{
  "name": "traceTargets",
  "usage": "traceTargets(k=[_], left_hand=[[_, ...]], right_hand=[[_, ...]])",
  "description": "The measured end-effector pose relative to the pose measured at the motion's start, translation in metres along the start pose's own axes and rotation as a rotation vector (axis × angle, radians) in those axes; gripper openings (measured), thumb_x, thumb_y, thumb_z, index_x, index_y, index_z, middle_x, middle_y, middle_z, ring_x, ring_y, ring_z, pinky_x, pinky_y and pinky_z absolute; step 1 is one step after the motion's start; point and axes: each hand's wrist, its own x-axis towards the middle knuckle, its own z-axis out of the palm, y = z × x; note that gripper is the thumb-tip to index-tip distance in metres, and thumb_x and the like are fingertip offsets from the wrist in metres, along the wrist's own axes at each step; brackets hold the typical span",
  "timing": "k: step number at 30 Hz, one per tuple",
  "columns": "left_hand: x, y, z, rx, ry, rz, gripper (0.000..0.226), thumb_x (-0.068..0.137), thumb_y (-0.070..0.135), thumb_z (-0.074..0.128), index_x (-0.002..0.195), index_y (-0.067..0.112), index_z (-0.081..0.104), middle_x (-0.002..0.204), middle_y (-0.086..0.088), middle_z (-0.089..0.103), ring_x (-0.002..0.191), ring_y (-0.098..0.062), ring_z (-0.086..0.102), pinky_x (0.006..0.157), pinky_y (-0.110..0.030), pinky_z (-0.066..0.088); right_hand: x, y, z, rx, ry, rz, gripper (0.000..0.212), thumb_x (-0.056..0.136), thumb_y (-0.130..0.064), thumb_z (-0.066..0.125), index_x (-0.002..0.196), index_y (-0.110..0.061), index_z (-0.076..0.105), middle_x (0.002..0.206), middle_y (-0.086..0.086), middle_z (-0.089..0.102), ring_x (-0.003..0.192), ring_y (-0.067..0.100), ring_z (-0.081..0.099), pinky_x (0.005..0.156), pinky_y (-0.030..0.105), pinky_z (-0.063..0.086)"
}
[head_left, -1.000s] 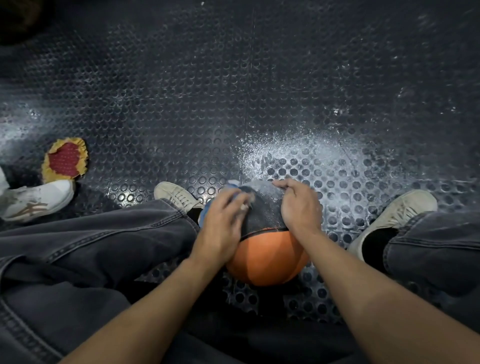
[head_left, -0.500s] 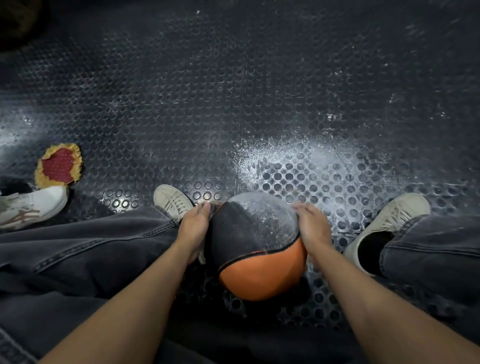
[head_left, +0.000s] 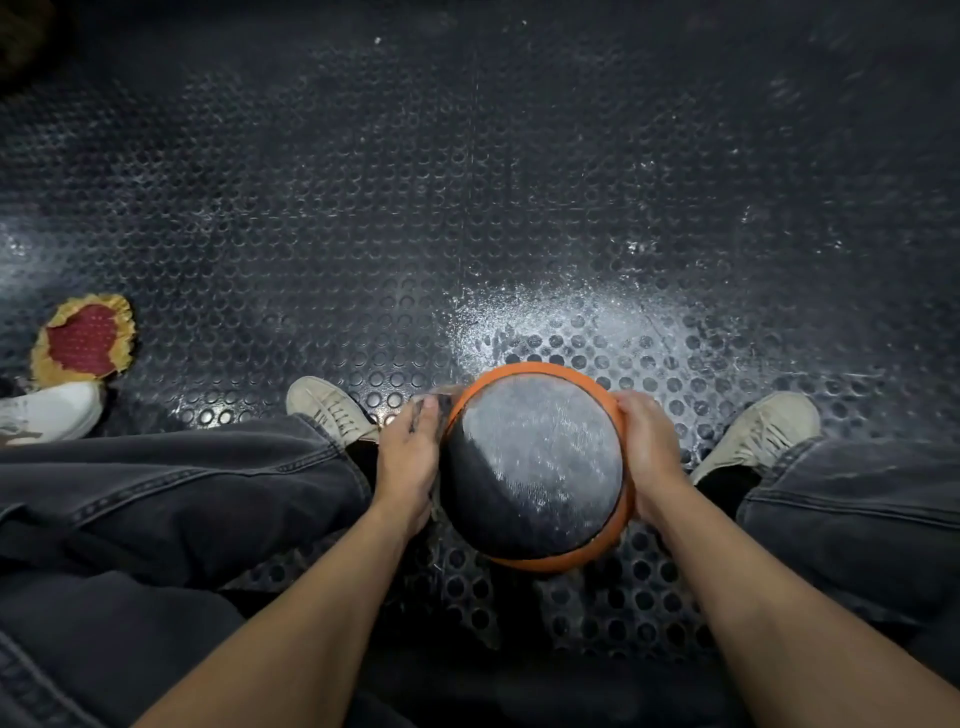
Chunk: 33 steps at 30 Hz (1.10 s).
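Note:
An orange and black ball (head_left: 535, 467) sits low between my knees over the floor, its dark, white-dusted panel facing up with orange showing only around the rim. My left hand (head_left: 410, 457) lies against the ball's left side and holds a small greyish cloth (head_left: 434, 404) that sticks out, blurred, at the fingertips. Cupping the right side is my right hand (head_left: 647, 452), its fingers curved round the ball.
The floor is a black studded rubber mat (head_left: 467, 208) with a patch of white powder (head_left: 545, 317) just beyond the ball. My two beige shoes (head_left: 330, 413) (head_left: 763, 434) flank it. Left: a red and yellow pad (head_left: 83, 340) and another person's white shoe (head_left: 49, 410).
The ball has been rolled toward me, so the dusty black panel now faces up and the orange half is mostly hidden. My left hand moved from the top to the left side.

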Motion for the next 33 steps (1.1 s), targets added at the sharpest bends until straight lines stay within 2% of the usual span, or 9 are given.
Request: traceTargets(k=[2, 4, 6, 9, 12, 16, 20, 28, 33], left_hand=[[-0.002, -0.003, 0.005, 0.104, -0.026, 0.063, 0.027, 0.1, 0.026, 0.049, 0.085, 0.025, 0.072, 0.092, -0.003, 0.071, 0.086, -0.011, 0.064, 0.085, -0.031, 0.048], [-0.005, -0.001, 0.007, 0.159, -0.086, 0.056, 0.029, 0.1, 0.031, 0.048, 0.084, 0.026, 0.071, 0.092, 0.003, 0.072, 0.086, -0.003, 0.064, 0.085, -0.023, 0.049], [-0.008, 0.004, 0.007, 0.187, -0.165, 0.042, 0.033, 0.1, 0.043, 0.045, 0.09, 0.025, 0.071, 0.096, 0.007, 0.072, 0.093, -0.004, 0.064, 0.091, -0.027, 0.049], [-0.008, 0.007, 0.002, 0.438, -0.229, 0.168, 0.03, 0.099, 0.039, 0.045, 0.117, 0.028, 0.066, 0.118, 0.008, 0.066, 0.114, -0.007, 0.057, 0.101, -0.027, 0.042], [-0.016, 0.01, 0.004, 0.539, -0.128, 0.282, 0.038, 0.097, 0.023, 0.055, 0.135, 0.025, 0.052, 0.124, 0.01, 0.058, 0.112, -0.003, 0.053, 0.088, -0.007, 0.035], [-0.022, 0.014, 0.01, 0.536, -0.013, 0.351, 0.037, 0.087, 0.025, 0.07, 0.122, 0.02, 0.061, 0.114, 0.007, 0.06, 0.102, -0.008, 0.056, 0.079, 0.002, 0.034], [-0.007, 0.035, 0.028, 0.73, -0.116, 0.537, 0.022, 0.086, 0.016, 0.07, 0.107, 0.009, 0.073, 0.106, 0.004, 0.062, 0.095, -0.006, 0.053, 0.08, -0.004, 0.03], [-0.021, 0.026, 0.02, 0.942, -0.325, 0.803, 0.023, 0.094, 0.024, 0.055, 0.107, 0.016, 0.072, 0.108, 0.005, 0.066, 0.092, -0.02, 0.057, 0.083, -0.036, 0.046], [0.007, 0.046, 0.049, 0.886, -0.265, 0.659, 0.019, 0.096, 0.016, 0.056, 0.103, 0.011, 0.073, 0.093, 0.004, 0.06, 0.083, -0.011, 0.053, 0.082, -0.03, 0.046]], right_hand=[[-0.009, -0.013, 0.01, -0.192, 0.109, -0.036, 0.027, 0.094, -0.04, 0.043, 0.103, -0.025, 0.064, 0.092, -0.005, 0.06, 0.085, 0.02, 0.055, 0.077, 0.035, 0.042], [-0.02, -0.013, 0.022, -0.312, 0.154, -0.1, 0.03, 0.095, -0.042, 0.039, 0.114, -0.03, 0.06, 0.112, -0.002, 0.058, 0.103, 0.024, 0.054, 0.097, 0.046, 0.041], [-0.03, -0.009, 0.025, -0.383, 0.202, -0.153, 0.031, 0.098, -0.038, 0.041, 0.124, -0.033, 0.058, 0.127, -0.001, 0.055, 0.123, 0.027, 0.048, 0.111, 0.053, 0.031], [-0.02, -0.008, 0.015, -0.342, 0.25, -0.126, 0.033, 0.097, -0.043, 0.04, 0.117, -0.032, 0.064, 0.123, 0.001, 0.062, 0.114, 0.028, 0.053, 0.108, 0.049, 0.035], [-0.009, -0.016, 0.009, -0.313, 0.303, -0.129, 0.035, 0.095, -0.047, 0.041, 0.111, -0.03, 0.066, 0.119, 0.003, 0.066, 0.109, 0.027, 0.057, 0.107, 0.048, 0.038], [-0.025, -0.017, 0.018, -0.476, 0.235, -0.277, 0.037, 0.097, -0.04, 0.042, 0.131, -0.036, 0.056, 0.144, -0.005, 0.049, 0.134, 0.022, 0.041, 0.114, 0.055, 0.025], [-0.025, -0.012, 0.015, -0.532, 0.225, -0.32, 0.04, 0.095, -0.042, 0.041, 0.133, -0.041, 0.055, 0.148, -0.01, 0.046, 0.137, 0.019, 0.038, 0.114, 0.052, 0.024], [-0.008, -0.029, 0.007, -0.547, 0.18, -0.29, 0.035, 0.095, -0.047, 0.044, 0.127, -0.041, 0.06, 0.138, -0.009, 0.054, 0.125, 0.019, 0.048, 0.113, 0.048, 0.03], [-0.011, -0.027, 0.005, -0.639, 0.119, -0.357, 0.038, 0.098, -0.046, 0.043, 0.134, -0.039, 0.055, 0.142, -0.01, 0.05, 0.13, 0.017, 0.043, 0.113, 0.047, 0.027]])
